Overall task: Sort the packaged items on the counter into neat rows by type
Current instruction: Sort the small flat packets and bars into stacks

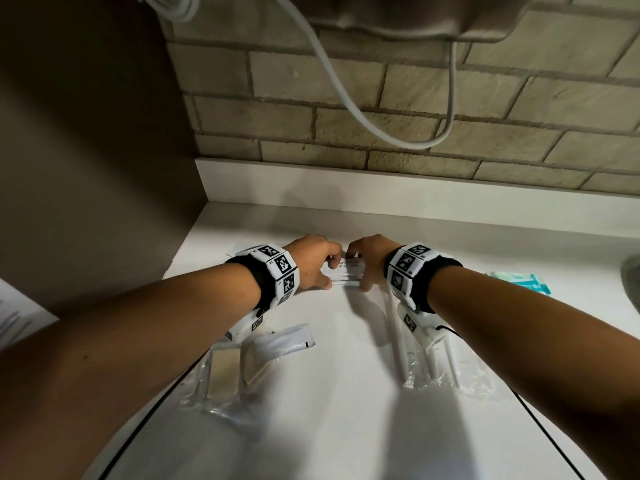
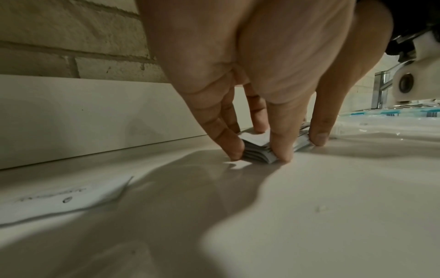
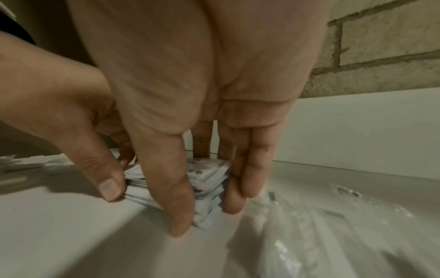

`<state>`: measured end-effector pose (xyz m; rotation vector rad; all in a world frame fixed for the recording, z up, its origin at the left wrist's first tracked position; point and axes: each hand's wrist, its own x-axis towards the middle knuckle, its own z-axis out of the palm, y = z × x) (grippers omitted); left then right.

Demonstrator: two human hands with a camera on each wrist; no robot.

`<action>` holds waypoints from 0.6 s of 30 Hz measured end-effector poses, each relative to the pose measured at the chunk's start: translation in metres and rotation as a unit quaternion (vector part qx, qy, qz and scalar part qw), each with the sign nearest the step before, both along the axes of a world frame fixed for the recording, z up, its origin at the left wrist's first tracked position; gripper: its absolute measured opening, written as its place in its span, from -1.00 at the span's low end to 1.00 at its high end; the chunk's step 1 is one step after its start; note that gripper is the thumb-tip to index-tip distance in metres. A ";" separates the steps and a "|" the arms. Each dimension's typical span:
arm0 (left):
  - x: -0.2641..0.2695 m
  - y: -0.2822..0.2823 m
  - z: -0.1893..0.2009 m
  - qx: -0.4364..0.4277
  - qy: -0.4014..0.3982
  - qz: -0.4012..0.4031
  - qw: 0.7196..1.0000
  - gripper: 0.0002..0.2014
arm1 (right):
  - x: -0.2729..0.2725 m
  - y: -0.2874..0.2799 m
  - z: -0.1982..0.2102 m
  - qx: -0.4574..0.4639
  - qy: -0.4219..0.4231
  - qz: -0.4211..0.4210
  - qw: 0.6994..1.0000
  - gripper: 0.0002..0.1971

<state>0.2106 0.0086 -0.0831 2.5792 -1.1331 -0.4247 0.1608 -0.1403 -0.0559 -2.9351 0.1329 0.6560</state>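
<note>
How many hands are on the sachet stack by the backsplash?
2. The left hand pinches the sachet stack at its left end; the right hand pinches its right end. None seems hidden.

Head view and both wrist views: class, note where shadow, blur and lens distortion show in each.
Head view: brick wall lines bow, forearms balloon near the edges; left wrist view: the left hand casts a broad shadow over the counter, near surface soft; right wrist view: the right hand and sachet stack are blurred, and the clear wrappers glint.

White counter (image 1: 346, 358); white sachets (image 1: 344, 268), dark print; teal-white packets (image 1: 519, 280); beige brick wall (image 1: 381, 98); checkered black-white wristbands (image 1: 277, 271).
</note>
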 end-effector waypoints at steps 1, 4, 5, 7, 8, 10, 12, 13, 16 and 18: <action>0.000 -0.001 0.000 0.002 0.000 -0.001 1.000 -0.67 | 0.001 -0.001 0.000 0.004 0.001 -0.001 1.000 -0.39; 0.000 -0.002 -0.001 0.011 -0.005 0.002 1.000 -0.66 | 0.001 -0.001 0.000 0.001 0.004 0.000 1.000 -0.40; 0.000 -0.002 -0.001 0.012 -0.006 0.004 1.000 -0.65 | 0.001 -0.001 0.000 -0.004 0.005 0.002 1.000 -0.39; 0.000 -0.001 0.000 0.008 -0.012 0.006 1.000 -0.62 | -0.001 -0.001 0.000 -0.008 0.010 -0.003 1.000 -0.36; -0.001 0.000 0.001 0.004 -0.017 0.006 1.000 -0.60 | -0.001 -0.001 0.001 -0.007 0.014 -0.006 1.000 -0.32; -0.001 0.007 0.009 -0.003 -0.020 0.014 1.000 -0.55 | -0.003 0.002 0.006 -0.016 0.017 -0.007 1.000 -0.18; -0.001 0.018 0.024 -0.016 -0.019 0.033 0.999 -0.52 | -0.008 0.010 0.017 -0.048 -0.004 0.003 0.999 -0.10; 0.001 0.025 0.031 -0.022 -0.022 0.047 0.998 -0.53 | -0.011 0.017 0.023 -0.071 -0.031 0.012 0.997 -0.13; 0.011 0.057 0.050 -0.039 -0.039 0.108 0.993 -0.64 | -0.024 0.054 0.041 -0.067 -0.115 0.071 0.989 -0.29; 0.018 0.082 0.051 -0.036 -0.041 0.149 0.987 -0.71 | -0.033 0.084 0.047 -0.022 -0.092 0.141 0.985 -0.34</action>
